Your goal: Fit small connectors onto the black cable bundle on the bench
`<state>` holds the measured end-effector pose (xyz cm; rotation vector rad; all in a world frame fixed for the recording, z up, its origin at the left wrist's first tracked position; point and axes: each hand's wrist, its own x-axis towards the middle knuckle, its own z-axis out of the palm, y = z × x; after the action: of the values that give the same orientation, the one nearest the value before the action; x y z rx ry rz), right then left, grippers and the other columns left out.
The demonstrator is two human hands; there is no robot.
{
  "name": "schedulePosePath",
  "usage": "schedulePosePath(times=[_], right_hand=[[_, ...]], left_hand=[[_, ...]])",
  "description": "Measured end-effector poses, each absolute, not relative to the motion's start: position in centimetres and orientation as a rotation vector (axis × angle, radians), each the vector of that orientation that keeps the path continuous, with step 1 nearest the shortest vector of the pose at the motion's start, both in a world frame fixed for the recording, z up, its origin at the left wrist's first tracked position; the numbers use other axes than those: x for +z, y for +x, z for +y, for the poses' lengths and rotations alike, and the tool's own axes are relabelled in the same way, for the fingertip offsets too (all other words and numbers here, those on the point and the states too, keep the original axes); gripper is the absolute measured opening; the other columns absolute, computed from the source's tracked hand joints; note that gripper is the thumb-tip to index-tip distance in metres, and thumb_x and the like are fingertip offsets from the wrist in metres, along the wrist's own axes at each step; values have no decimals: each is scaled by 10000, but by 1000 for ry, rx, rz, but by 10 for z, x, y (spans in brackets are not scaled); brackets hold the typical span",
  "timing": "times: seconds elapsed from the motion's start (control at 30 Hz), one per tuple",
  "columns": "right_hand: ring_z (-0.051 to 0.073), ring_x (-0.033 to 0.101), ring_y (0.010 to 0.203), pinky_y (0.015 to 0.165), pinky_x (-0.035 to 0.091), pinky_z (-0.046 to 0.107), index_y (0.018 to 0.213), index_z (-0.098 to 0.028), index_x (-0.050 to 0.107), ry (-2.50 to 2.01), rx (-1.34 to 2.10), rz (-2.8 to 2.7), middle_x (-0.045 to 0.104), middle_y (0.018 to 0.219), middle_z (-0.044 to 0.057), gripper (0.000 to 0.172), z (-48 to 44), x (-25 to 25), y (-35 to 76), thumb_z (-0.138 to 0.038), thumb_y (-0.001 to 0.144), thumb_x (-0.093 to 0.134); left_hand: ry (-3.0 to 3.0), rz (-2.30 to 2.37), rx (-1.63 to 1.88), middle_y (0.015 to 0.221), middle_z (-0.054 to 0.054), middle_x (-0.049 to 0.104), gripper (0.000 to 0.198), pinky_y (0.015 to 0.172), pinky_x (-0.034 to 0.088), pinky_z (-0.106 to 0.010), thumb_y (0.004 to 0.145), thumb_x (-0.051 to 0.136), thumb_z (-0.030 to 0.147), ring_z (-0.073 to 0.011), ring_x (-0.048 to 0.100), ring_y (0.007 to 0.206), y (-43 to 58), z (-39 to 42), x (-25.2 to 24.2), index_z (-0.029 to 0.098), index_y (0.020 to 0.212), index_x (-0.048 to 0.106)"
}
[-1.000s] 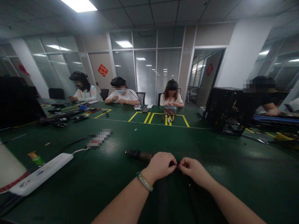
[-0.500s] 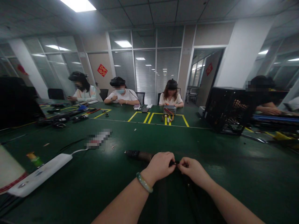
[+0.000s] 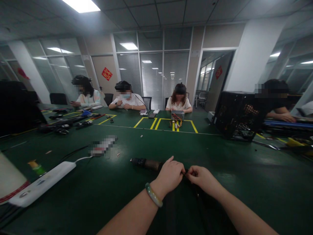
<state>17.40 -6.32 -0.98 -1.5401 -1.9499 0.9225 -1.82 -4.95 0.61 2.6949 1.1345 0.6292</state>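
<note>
On the green table lies a dark, rod-shaped tool [image 3: 152, 164] like an in-line electric screwdriver, its metal tip toward the left. Its rear end is hidden behind my left hand [image 3: 171, 174], which wears a bangle [image 3: 153, 195] at the wrist. The left fingertips are closed at a small dark piece, with one finger lifted. Right beside them, my right hand [image 3: 201, 177] pinches thumb and fingers together at the same dark spot. What the fingertips hold is too small and dark to name. A dark cord-like strip [image 3: 197, 195] runs down below the hands.
A white power strip [image 3: 44, 182] lies at left, near a green spool [image 3: 36, 167]. A black computer case [image 3: 234, 116] stands at right. Across the table [image 3: 117, 182] several people sit; a grey box with coloured wires [image 3: 177, 115] is before one. Cables and parts [image 3: 66, 124] lie back left.
My left hand has turned slightly and shifted a little to the right, with one finger now raised. My right hand is almost unmoved, and the tool lies in the same place.
</note>
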Motion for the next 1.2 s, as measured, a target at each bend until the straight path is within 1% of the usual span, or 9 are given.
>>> schedulePosePath(times=[0.1, 0.23, 0.33, 0.5, 0.63, 0.77, 0.9, 1.07, 1.2], right_hand=[[143, 599, 588, 530, 375, 210, 792, -180, 663, -1571, 897, -1949, 672, 658, -3, 205, -63, -12, 172, -355, 847, 572], [146, 601, 572, 514, 360, 214, 791, -196, 686, -1634, 846, -1922, 683, 659, 1, 235, -65, -15, 167, -392, 853, 573], [155, 605, 575, 490, 340, 219, 776, -200, 694, -1675, 791, -1875, 689, 672, 8, 247, -67, -15, 162, -407, 843, 579], [149, 584, 539, 470, 321, 220, 783, -202, 700, -1692, 724, -1834, 669, 637, 2, 211, -68, -16, 157, -372, 820, 582], [145, 581, 534, 472, 336, 215, 788, -198, 701, -1682, 781, -1816, 665, 631, -1, 190, -65, -18, 160, -353, 802, 592], [150, 593, 555, 473, 358, 214, 804, -189, 695, -1661, 837, -1778, 670, 647, 3, 197, -65, -19, 162, -356, 800, 590], [148, 593, 550, 471, 364, 214, 803, -183, 689, -1653, 872, -1768, 671, 647, 4, 220, -66, -18, 162, -372, 816, 576], [146, 597, 568, 500, 376, 216, 815, -179, 694, -1628, 891, -1804, 676, 666, 5, 227, -66, -18, 164, -375, 830, 580], [147, 600, 586, 516, 370, 218, 815, -191, 699, -1627, 881, -1846, 677, 672, 1, 234, -65, -17, 166, -386, 846, 573]], left_hand=[[2675, 1139, 634, 962, 2, 658, 127, 1128, 214, -427, 825, 559, 132, -154, 584, 970, -18, -49, 5, 209, 901, 626], [2663, 1130, 638, 947, 8, 661, 136, 1117, 252, -394, 821, 553, 121, -142, 591, 954, -17, -47, 4, 211, 894, 624], [2687, 1103, 605, 958, -6, 662, 144, 1108, 272, -402, 823, 545, 121, -156, 595, 965, -17, -47, 4, 202, 919, 614], [2717, 1087, 594, 952, -10, 648, 134, 1100, 286, -408, 823, 555, 147, -170, 596, 962, -19, -49, 8, 200, 945, 571], [2730, 1134, 611, 958, -6, 627, 137, 1089, 295, -390, 811, 590, 187, -167, 581, 946, -20, -51, 11, 202, 940, 547], [2734, 1184, 633, 947, -21, 621, 94, 1006, 357, -403, 810, 598, 216, -194, 572, 939, -20, -53, 14, 195, 889, 552], [2717, 1212, 639, 911, -20, 623, 76, 897, 407, -369, 802, 604, 209, -195, 575, 882, -20, -53, 15, 190, 858, 556], [2705, 1243, 611, 881, -12, 627, 64, 824, 424, -349, 803, 607, 200, -191, 578, 855, -19, -49, 7, 190, 850, 564], [2659, 1222, 616, 882, -8, 631, 47, 817, 435, -344, 812, 603, 214, -190, 584, 869, -19, -45, 2, 195, 847, 579]])
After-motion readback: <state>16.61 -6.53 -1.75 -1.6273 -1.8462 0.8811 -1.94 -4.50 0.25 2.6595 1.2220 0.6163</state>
